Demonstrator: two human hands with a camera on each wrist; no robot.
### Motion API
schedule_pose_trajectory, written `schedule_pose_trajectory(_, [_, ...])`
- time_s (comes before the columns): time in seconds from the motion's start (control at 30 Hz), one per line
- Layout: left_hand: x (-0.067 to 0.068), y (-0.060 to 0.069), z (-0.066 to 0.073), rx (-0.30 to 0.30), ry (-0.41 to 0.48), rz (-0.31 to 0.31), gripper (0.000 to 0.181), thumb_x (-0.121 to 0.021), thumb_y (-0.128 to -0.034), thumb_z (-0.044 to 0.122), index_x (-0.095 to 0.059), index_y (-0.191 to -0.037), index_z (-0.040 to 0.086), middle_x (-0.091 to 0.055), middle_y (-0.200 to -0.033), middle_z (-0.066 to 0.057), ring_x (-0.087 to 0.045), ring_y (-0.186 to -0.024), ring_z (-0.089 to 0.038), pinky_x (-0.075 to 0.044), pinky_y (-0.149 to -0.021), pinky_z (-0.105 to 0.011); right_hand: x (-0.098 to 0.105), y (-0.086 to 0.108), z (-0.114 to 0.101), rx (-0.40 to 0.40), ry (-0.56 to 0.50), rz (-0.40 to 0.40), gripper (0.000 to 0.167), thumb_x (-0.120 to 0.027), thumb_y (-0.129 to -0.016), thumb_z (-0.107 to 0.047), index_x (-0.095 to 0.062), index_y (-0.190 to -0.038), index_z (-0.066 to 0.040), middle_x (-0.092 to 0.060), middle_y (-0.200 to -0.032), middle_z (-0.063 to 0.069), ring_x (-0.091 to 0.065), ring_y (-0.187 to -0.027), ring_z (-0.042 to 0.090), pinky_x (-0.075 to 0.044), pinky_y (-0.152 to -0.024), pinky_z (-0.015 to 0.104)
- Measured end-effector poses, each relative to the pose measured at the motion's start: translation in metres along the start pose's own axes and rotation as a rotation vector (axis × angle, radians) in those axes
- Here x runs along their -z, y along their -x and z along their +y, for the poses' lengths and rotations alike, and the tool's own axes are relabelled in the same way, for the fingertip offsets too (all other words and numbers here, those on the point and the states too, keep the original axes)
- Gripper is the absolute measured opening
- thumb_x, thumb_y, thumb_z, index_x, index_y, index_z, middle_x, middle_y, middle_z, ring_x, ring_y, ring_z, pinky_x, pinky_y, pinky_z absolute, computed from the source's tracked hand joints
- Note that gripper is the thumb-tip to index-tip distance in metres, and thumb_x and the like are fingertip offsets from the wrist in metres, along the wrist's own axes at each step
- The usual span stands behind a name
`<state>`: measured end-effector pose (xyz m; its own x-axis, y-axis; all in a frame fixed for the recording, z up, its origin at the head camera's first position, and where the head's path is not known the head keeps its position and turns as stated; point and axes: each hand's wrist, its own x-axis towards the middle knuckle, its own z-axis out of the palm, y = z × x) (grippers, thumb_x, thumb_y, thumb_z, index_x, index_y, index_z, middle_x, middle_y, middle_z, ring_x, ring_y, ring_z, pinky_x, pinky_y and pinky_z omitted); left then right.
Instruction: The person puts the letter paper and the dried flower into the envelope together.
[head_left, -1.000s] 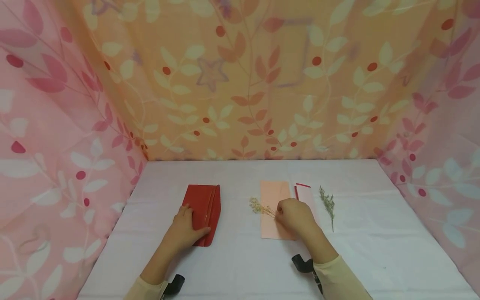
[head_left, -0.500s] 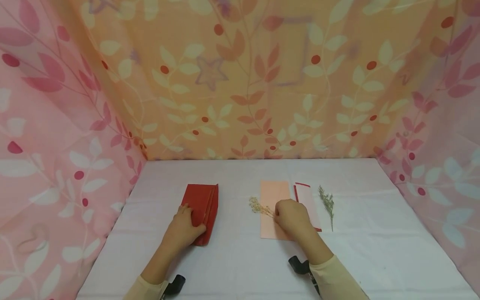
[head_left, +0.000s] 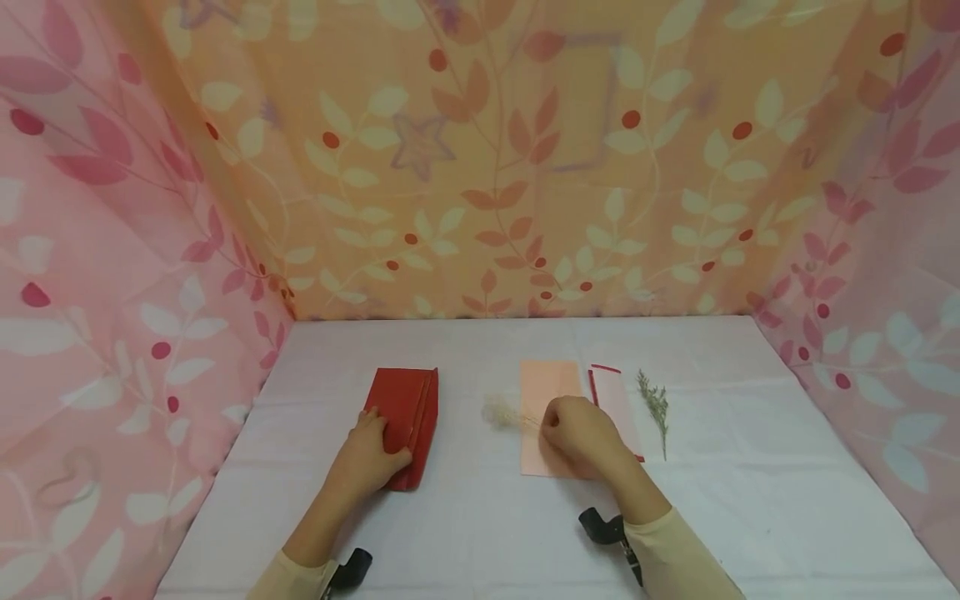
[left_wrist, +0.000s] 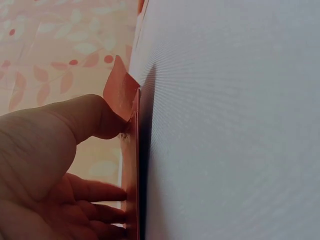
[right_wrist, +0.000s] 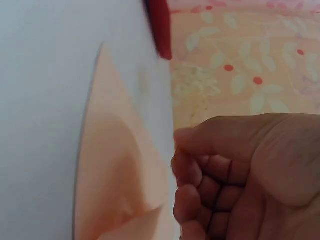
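Note:
A red envelope with its flap raised lies on the left of the table. My left hand rests on it, the fairly straight fingers and the thumb pressing its upper face. Between thumb and curled fingertips, my right hand pinches the thin stem of a pale dried flower sprig, whose head points left and is blurred. Beneath this hand lies a peach envelope, partly covered by it. In the right wrist view the sprig rises above the table surface.
Right of the peach envelope is a pale pink envelope or card with red edges. A green dried sprig lies farther right. White cloth covers the table; patterned curtains enclose its back and sides.
The right hand has shifted slightly left with the dried flower sprig, whose head now sits farther left and blurred. The left hand stays on the red envelope.

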<state>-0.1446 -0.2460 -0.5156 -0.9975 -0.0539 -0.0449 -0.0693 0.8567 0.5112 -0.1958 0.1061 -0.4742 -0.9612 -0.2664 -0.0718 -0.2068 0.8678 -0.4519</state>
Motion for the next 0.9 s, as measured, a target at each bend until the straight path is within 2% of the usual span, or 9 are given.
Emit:
schedule_pose_trajectory(0.17, [0.001,0.000,0.000,-0.002,0.012,0.001,0.072,-0.075,-0.0848,0.027,-0.050,-0.142,-0.010,-0.036,-0.157,-0.034,-0.030,-0.146,-0.055,-0.046,-0.103,-0.066,-0.006,-0.011,-0.015,0.053,-0.277,-0.040,0.011,-0.074,-0.091,-0.024,-0.069,-0.082,-0.021,-0.065,-0.080,-0.008,-0.058,-0.078,0.012,-0.049,-0.072,0.031])
schedule_pose_trajectory(0.3, [0.001,0.001,0.001,0.002,0.020,0.002,0.072,-0.076,-0.0847,0.026,-0.051,-0.142,-0.010,-0.037,-0.157,-0.034,-0.031,-0.146,-0.055,-0.048,-0.101,-0.065,-0.016,-0.020,-0.038,0.092,-0.469,-0.090,0.010,-0.076,-0.091,-0.024,-0.071,-0.085,-0.017,-0.067,-0.079,-0.004,-0.060,-0.075,0.014,-0.052,-0.068,0.030])
schedule_pose_trajectory(0.47, [-0.002,0.002,0.003,0.015,0.027,-0.004,0.072,-0.076,-0.0846,0.026,-0.051,-0.142,-0.009,-0.038,-0.157,-0.033,-0.032,-0.146,-0.053,-0.050,-0.100,-0.063,-0.032,-0.029,-0.064,0.137,-0.583,-0.140,0.011,-0.075,-0.092,-0.023,-0.072,-0.088,-0.013,-0.071,-0.078,0.004,-0.060,-0.066,0.014,-0.051,-0.061,0.029])
schedule_pose_trajectory(0.63, [-0.003,0.003,0.007,0.013,0.047,0.004,0.072,-0.077,-0.0830,0.026,-0.052,-0.140,-0.010,-0.038,-0.156,-0.034,-0.032,-0.146,-0.055,-0.049,-0.100,-0.065,-0.045,-0.035,-0.077,0.137,-0.667,-0.162,0.012,-0.073,-0.094,-0.022,-0.072,-0.090,-0.011,-0.073,-0.086,0.014,-0.059,-0.066,0.013,-0.050,-0.059,0.028])
schedule_pose_trajectory(0.9, [-0.002,0.001,0.003,0.023,0.016,0.020,0.072,-0.078,-0.0835,0.027,-0.052,-0.141,-0.009,-0.039,-0.156,-0.033,-0.037,-0.142,-0.056,-0.050,-0.099,-0.064,-0.066,-0.045,-0.107,0.119,-0.825,-0.128,0.013,-0.075,-0.094,-0.024,-0.073,-0.092,-0.011,-0.073,-0.083,0.013,-0.056,-0.061,0.015,-0.046,-0.050,0.026])
